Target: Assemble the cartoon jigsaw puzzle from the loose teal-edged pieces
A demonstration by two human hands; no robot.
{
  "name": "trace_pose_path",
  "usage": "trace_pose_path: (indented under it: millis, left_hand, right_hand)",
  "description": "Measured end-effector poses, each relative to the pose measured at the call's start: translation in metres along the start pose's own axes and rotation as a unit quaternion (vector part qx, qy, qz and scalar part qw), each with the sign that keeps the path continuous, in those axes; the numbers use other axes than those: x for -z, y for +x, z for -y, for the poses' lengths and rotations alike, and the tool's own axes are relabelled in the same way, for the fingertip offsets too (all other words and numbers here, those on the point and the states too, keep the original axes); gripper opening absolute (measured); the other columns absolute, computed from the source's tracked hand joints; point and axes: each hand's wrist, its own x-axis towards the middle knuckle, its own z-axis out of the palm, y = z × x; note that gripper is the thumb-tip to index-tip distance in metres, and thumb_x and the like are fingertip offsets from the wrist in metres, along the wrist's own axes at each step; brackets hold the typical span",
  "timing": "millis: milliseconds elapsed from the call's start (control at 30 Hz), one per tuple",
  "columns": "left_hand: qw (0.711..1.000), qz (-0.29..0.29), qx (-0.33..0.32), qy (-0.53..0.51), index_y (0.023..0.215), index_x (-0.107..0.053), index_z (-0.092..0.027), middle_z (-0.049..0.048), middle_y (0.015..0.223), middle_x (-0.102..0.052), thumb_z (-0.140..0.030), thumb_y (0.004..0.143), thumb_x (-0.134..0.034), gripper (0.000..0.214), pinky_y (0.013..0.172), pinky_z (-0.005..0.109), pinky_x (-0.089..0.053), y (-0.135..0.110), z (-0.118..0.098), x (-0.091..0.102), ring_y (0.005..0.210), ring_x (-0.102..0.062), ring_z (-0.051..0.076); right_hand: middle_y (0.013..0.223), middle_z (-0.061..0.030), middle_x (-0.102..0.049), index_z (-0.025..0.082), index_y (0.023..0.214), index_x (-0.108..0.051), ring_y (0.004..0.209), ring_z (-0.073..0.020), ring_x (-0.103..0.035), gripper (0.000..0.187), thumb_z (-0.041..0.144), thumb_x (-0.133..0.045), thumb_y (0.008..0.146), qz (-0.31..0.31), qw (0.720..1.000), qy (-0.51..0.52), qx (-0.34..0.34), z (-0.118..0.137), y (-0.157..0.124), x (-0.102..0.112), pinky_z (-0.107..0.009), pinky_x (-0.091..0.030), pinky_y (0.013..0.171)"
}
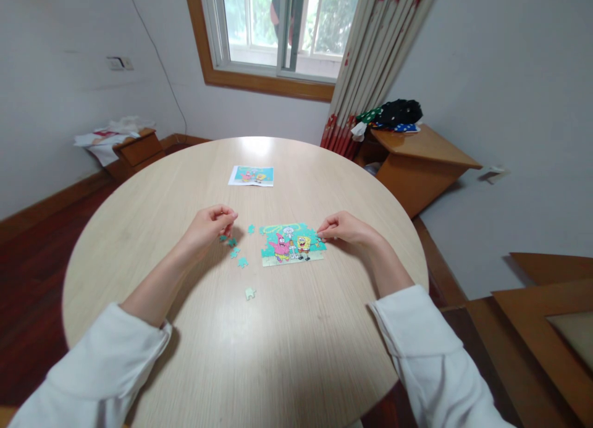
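A small cartoon jigsaw puzzle [291, 246], mostly assembled, lies in the middle of a round pale wooden table [287, 354]. My right hand [345, 228] rests at the puzzle's right edge with its fingers pinched together on the upper right corner. My left hand [210, 223] hovers left of the puzzle, fingers curled in a pinch above several loose teal pieces [235, 251]; what it holds is too small to name. One more loose piece [250, 293] lies nearer to me.
A printed reference picture [251, 175] lies on the far side of the table. A wooden cabinet [417, 162] with dark clothes stands at the right, a low cabinet [136, 149] with papers at the left. Window and curtain are behind.
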Motion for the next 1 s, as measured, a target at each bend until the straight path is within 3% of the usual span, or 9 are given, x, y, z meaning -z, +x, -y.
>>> trace_pose_path:
  millis: [567, 1000]
  left_hand:
    - [1.0, -0.002, 0.001, 0.016, 0.063, -0.056, -0.016, -0.0047, 0.047, -0.048, -0.031, 0.062, -0.07, 0.021, 0.046, 0.021, -0.031, 0.0014, 0.001, 0.0006, 0.044, -0.042, 0.007]
    - [1.0, 0.001, -0.007, 0.013, 0.064, -0.056, -0.016, -0.0049, 0.047, -0.047, -0.033, 0.06, -0.071, 0.023, 0.047, 0.022, -0.03, 0.0022, 0.0019, 0.0014, 0.044, -0.04, 0.007]
  right_hand:
    - [0.052, -0.0006, -0.061, 0.014, 0.057, -0.062, 0.051, -0.01, -0.049, 0.011, 0.016, -0.073, 0.059, -0.025, 0.996, -0.088, -0.013, 0.0055, -0.0004, -0.0043, -0.024, -0.035, 0.052]
    - [0.055, 0.0001, -0.059, 0.014, 0.058, -0.062, 0.053, -0.0096, -0.048, 0.014, 0.021, -0.074, 0.059, -0.022, 0.99, -0.14, 0.022, -0.0029, 0.007, 0.0007, -0.024, -0.035, 0.054]
